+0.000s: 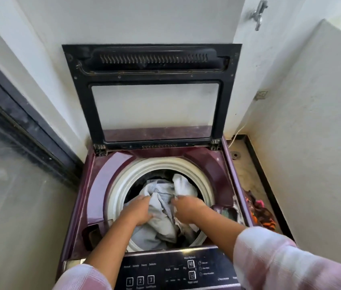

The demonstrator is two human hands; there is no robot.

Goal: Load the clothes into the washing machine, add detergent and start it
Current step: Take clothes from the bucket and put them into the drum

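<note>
Nearest me is the control panel (178, 271) of the washing machine (94, 195). Beyond it, my left hand (139, 209) and right hand (186, 208) press curled fingers into pale clothes (161, 222) heaped in the drum (121, 185). I should push them down evenly, below the rim. Farther back, the lid (155, 97) stands open.

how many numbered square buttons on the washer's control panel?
3, in a row at the lower left of the black control panel: button 1, button 2, button 3. The sleeves and frame edge may hide others.
</note>
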